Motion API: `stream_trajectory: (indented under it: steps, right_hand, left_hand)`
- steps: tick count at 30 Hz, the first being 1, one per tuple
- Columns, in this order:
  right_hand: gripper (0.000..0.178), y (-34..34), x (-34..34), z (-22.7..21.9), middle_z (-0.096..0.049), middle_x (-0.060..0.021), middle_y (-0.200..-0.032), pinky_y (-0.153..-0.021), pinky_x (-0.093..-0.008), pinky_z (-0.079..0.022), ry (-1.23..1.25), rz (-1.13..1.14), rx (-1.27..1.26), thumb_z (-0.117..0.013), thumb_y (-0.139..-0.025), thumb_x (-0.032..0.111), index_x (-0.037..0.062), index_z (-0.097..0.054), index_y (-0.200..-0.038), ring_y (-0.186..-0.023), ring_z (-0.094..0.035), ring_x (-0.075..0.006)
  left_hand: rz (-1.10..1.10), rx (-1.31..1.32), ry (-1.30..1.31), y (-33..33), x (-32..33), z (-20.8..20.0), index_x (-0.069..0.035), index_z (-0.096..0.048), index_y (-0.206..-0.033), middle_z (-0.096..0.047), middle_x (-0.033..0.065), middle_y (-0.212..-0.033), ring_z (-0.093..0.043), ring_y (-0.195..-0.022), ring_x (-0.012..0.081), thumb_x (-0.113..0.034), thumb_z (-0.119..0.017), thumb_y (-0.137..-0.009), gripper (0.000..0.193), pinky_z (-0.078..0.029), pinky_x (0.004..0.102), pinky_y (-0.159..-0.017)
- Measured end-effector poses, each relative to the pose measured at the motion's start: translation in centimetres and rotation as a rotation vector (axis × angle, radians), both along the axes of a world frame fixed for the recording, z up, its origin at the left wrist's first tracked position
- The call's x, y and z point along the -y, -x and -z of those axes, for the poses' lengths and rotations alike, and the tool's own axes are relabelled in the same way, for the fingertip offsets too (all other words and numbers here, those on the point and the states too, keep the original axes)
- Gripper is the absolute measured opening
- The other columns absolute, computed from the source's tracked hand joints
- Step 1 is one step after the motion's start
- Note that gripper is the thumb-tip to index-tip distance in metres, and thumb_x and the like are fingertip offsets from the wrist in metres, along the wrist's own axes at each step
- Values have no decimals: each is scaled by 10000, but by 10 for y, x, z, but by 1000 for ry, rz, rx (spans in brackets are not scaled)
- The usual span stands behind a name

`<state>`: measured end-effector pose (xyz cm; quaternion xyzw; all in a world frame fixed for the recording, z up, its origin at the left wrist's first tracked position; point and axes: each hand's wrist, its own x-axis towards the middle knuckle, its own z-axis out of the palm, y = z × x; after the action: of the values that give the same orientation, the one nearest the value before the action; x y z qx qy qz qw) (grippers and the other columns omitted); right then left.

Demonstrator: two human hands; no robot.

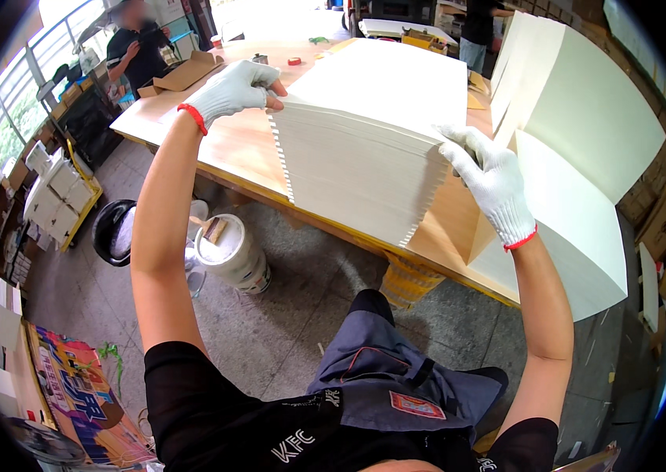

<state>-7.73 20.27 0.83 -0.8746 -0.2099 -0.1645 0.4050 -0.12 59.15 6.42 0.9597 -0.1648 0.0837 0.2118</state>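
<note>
A thick block of white sheets (352, 165) leans up at the table's front edge, with small notches down its left and right sides. At its upper left corner my left hand (232, 94), in a white knitted glove with a red cuff, is closed on the edge; bare thumb and fingertips show. My right hand (494, 177), gloved the same way, is closed on the upper right corner, fingertips over the edge. Behind the block's top edge a large white surface (396, 75) extends across the table.
The wooden table (234, 153) spans the front. Tall white sheet stacks (577, 102) stand at the right. Below left, a white bucket (234, 256) carries a brush (212, 228) beside a black tub (115, 234). A yellow crate (410, 283) sits under the table. A co-worker (140, 51) stands far left.
</note>
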Motion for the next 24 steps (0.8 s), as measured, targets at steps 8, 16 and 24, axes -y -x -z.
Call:
stream_trajectory:
  steps: [8,16,24]
  right_hand:
    - [338,2,2,-2,-742,-125,-922,-773,-279,-521,67,4,26,-664,-966,293,72,-712,-1217,-809,-674,-138]
    - [327,1,3,-3,-707,-105,-848,-740,-259,-509,94,-12,32,-658,-972,266,58,-708,-1219,-754,-629,-107]
    - [311,0,2,0,-722,-103,-858,-734,-260,-522,5,-74,63,-666,-967,219,33,-705,-1213,-752,-645,-112]
  left_hand:
    - [3,64,21,-2,-3,6,-32,-755,-939,-694,24,-772,-597,-739,105,-157,-828,-765,227,-460,261,-701]
    - [4,66,-20,-4,-4,4,-61,-778,-980,-710,35,-807,-621,-764,121,-195,-830,-765,258,-481,271,-724]
    - [-22,90,-52,2,-2,3,-62,-779,-985,-705,34,-768,-607,-722,112,-211,-820,-786,252,-472,275,-692]
